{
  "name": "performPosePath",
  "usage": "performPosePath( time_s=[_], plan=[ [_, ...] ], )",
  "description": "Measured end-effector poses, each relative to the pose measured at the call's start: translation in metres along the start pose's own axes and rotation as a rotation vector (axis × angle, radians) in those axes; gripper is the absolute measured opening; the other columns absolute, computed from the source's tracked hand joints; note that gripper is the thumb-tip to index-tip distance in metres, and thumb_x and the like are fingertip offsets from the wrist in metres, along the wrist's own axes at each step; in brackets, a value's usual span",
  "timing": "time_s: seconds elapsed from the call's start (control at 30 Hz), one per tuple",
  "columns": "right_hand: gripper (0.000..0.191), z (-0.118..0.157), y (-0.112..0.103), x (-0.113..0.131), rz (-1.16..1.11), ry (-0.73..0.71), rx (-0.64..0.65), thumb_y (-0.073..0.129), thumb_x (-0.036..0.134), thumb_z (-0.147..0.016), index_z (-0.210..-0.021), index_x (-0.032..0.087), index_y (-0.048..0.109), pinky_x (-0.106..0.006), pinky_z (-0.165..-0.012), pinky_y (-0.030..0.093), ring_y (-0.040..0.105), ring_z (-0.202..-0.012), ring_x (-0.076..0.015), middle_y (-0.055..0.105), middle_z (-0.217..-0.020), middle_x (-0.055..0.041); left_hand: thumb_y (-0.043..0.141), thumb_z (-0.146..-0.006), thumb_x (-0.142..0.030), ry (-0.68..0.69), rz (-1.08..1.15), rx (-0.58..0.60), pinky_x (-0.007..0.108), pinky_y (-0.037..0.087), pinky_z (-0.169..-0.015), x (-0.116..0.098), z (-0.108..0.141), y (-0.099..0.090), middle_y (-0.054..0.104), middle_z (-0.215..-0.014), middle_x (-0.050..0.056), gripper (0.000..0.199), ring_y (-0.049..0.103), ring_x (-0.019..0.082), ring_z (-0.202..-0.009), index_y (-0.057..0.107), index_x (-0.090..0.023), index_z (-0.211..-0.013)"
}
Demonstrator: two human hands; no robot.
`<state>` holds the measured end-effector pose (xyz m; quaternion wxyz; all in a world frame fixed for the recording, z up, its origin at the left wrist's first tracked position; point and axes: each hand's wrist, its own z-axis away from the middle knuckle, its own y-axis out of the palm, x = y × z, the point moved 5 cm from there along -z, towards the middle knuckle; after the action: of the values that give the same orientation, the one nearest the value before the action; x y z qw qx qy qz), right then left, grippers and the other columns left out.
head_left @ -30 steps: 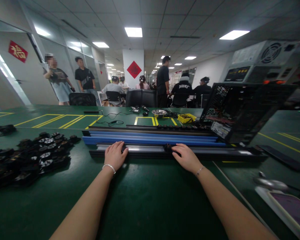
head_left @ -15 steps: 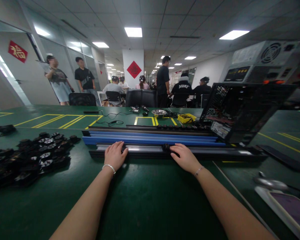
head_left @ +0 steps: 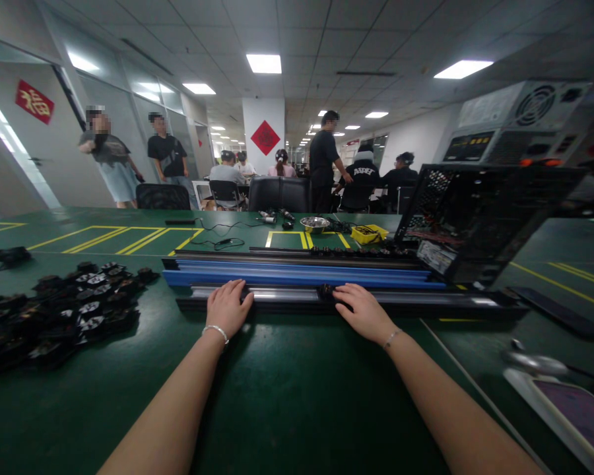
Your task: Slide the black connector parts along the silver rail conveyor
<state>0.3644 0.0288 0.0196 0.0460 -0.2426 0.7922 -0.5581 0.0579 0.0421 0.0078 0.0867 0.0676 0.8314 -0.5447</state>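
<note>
A long black rail [head_left: 287, 305] with a shiny inner channel lies across the green table. My left hand [head_left: 229, 307] rests over its left part, fingers on the channel, thumb apart; what lies beneath the fingers is hidden. Near the rail's middle, a small black part [head_left: 325, 291] sits in the channel. My right hand [head_left: 363, 311] touches the right side of that part with its fingertips, its palm over the rail's near edge. Directly behind lies a blue rail [head_left: 297, 274], parallel to the black one.
Many black parts [head_left: 89, 307] are heaped at left. An open computer case [head_left: 485, 218] stands at right, near a phone-like device [head_left: 569, 412]. Farther back are a metal bowl [head_left: 315, 224] and a yellow tray [head_left: 369, 233]. Several people are beyond the table.
My right hand and the small black part have shifted slightly left along the rail. My left hand has stayed put. In the background, a standing person has stretched out an arm.
</note>
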Motion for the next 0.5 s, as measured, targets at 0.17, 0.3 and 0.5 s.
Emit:
performPosePath(
  time_s=[0.17, 0.3, 0.5],
  plan=[
    [0.036, 0.0002, -0.0013, 0.0006, -0.002, 0.009, -0.006, 0.041, 0.036, -0.083, -0.111, 0.022, 0.06, -0.043, -0.099, 0.033, 0.042, -0.116, -0.0228, 0.051, -0.125, -0.0068, 0.032, -0.083, -0.045, 0.003, -0.003, -0.002, 0.039, 0.024, -0.104, -0.0003, 0.0, -0.0001, 0.049, -0.13, 0.004, 0.048, 0.04, 0.02, -0.122, 0.049, -0.022, -0.122],
    [0.037, 0.001, -0.0007, 0.002, 0.015, 0.013, 0.007, 0.041, 0.036, -0.084, -0.113, 0.023, 0.058, -0.042, -0.1, 0.031, 0.041, -0.118, -0.0223, 0.051, -0.126, -0.0062, 0.031, -0.083, -0.045, 0.002, -0.012, 0.003, 0.039, 0.024, -0.104, -0.0003, 0.0004, -0.0001, 0.05, -0.13, 0.005, 0.048, 0.04, 0.02, -0.121, 0.049, -0.022, -0.121],
    [0.039, 0.0019, 0.001, 0.0039, 0.045, 0.013, 0.034, 0.041, 0.04, -0.083, -0.117, 0.026, 0.056, -0.044, -0.1, 0.029, 0.038, -0.12, -0.0235, 0.048, -0.129, -0.0052, 0.032, -0.083, -0.045, 0.0, -0.017, -0.006, 0.039, 0.024, -0.104, 0.0009, 0.0003, 0.0012, 0.05, -0.129, 0.005, 0.049, 0.041, 0.02, -0.121, 0.049, -0.021, -0.122]
  ],
)
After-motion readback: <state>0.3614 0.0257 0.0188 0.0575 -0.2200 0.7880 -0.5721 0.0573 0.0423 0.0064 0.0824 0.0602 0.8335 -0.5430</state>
